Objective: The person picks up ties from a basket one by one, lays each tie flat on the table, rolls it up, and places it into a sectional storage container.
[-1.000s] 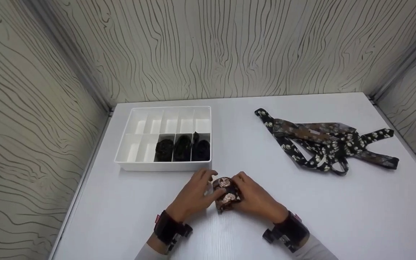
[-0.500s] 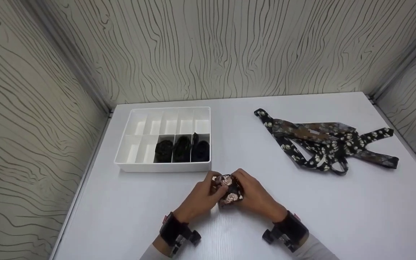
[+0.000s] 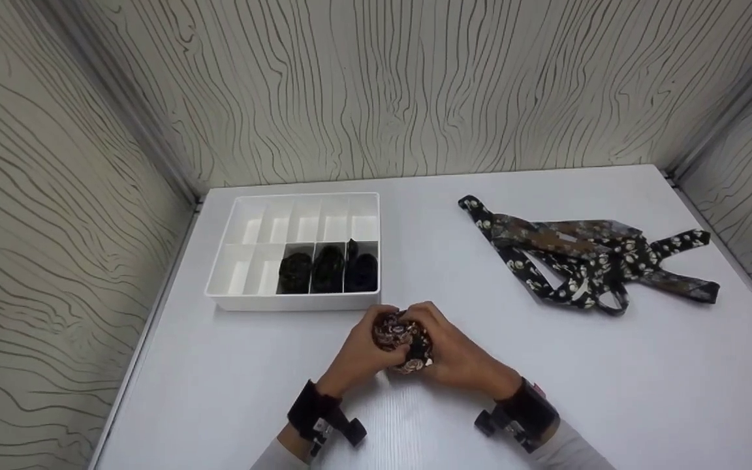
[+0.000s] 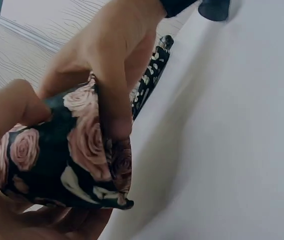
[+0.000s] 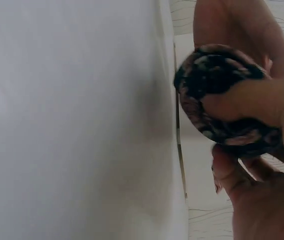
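Both hands hold a rolled-up floral necktie [image 3: 417, 349], dark with pink roses, close to the front wall of the white box. My left hand [image 3: 364, 356] curls round its left side, with the thumb across it. On the other side my right hand [image 3: 454, 352] grips the roll. In the left wrist view the necktie [image 4: 46, 160] is turned with its open edge toward the right hand [image 4: 106, 65], whose finger or thumb reaches into that edge. The right wrist view shows the roll's coiled end [image 5: 222, 80] with a thumb pressed into it.
The white divided box [image 3: 297, 302] stands at left on the white table [image 3: 448, 274]; three dark rolls [image 3: 329, 269] fill its front right compartments. A loose heap of dark floral neckties [image 3: 585, 261] lies at right. Wood-patterned walls [image 3: 415, 85] enclose the back and sides.
The left hand has closed in round the roll. Both hands have tilted the necktie so its coiled end shows from above, shifting it slightly left. The box and heap stay put.
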`<state>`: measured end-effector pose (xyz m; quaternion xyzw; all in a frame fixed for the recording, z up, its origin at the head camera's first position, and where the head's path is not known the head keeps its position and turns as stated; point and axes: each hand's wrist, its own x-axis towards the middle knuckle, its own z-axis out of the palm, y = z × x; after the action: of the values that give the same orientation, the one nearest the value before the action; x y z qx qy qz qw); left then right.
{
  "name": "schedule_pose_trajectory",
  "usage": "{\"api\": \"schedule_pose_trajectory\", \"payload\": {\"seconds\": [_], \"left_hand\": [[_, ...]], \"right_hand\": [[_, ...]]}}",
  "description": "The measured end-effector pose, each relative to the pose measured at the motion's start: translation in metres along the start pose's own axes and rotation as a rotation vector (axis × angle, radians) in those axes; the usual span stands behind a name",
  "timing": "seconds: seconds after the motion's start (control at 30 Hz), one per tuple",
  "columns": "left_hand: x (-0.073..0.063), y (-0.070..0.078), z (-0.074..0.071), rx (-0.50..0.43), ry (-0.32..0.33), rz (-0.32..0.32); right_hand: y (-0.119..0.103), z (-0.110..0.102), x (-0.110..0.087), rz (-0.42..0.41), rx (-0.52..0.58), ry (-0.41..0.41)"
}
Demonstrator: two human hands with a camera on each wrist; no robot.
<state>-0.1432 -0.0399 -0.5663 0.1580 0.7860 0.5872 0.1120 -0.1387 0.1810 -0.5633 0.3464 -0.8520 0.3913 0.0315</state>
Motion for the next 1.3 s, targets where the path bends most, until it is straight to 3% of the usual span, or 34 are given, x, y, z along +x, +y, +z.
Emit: {"api": "schedule_pose_trajectory", "payload": {"seconds": [0.2, 0.4, 0.53, 0.73, 0.9, 1.07, 1.17, 1.3], "left_hand": [[0.001, -0.002, -0.005, 0.071, 0.014, 0.081], [0.000, -0.003, -0.006, 0.135, 0.000, 0.167], [0.000, -0.001, -0.008, 0.170, -0.011, 0.158], [-0.001, 0.002, -0.009, 0.271, -0.001, 0.132], [-0.002, 0.006, -0.010, 0.360, -0.012, 0.138], [-0.001, 0.005, -0.008, 0.429, -0.012, 0.219], [-0.001, 0.003, -0.007, 0.447, 0.015, 0.251], [0.000, 0.003, -0.007, 0.425, 0.042, 0.245]], "right_hand": [[0.001, -0.004, 0.000, -0.014, -0.092, 0.046], [0.008, 0.000, -0.002, 0.088, 0.009, 0.044], [0.010, 0.002, -0.002, 0.080, 0.039, 0.048], [0.008, 0.001, -0.004, 0.091, -0.080, 0.086], [0.006, 0.000, -0.004, 0.137, -0.135, 0.049], [0.004, -0.001, -0.003, 0.147, -0.134, 0.017], [0.005, -0.002, -0.003, 0.141, -0.123, -0.008], [0.008, -0.008, -0.001, 0.139, -0.077, -0.070]]}}
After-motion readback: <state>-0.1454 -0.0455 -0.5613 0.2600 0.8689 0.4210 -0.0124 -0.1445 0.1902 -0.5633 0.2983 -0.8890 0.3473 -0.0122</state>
